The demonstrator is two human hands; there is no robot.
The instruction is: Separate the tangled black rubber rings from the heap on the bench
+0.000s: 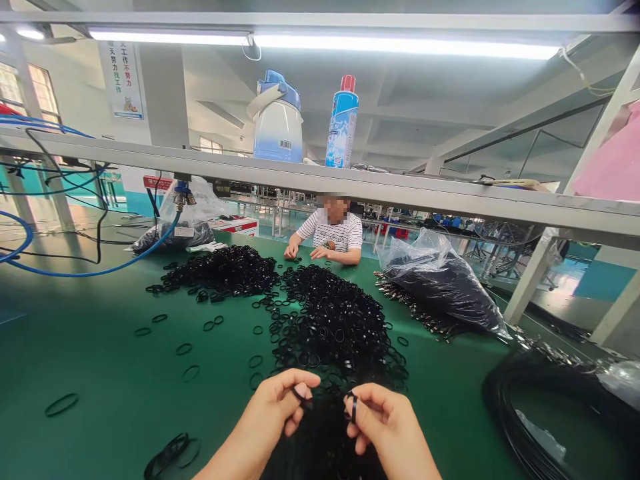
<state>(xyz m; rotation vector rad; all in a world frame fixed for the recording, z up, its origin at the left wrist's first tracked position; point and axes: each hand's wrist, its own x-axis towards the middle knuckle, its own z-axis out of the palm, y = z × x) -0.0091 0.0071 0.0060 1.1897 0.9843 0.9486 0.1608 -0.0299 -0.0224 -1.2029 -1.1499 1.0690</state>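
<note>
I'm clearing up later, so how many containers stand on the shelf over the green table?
2: a blue-and-white jug near the centre, and a red-capped spray bottle just right of it. Others may be hidden.

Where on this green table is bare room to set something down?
Left side: bare green table between the blue hose and a few loose rings. A narrower strip lies between the ring heap and cable coil. Crowded: the middle, beyond the left hand and right hand.

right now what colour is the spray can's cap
The cap is red, clearest in the head view.
</note>
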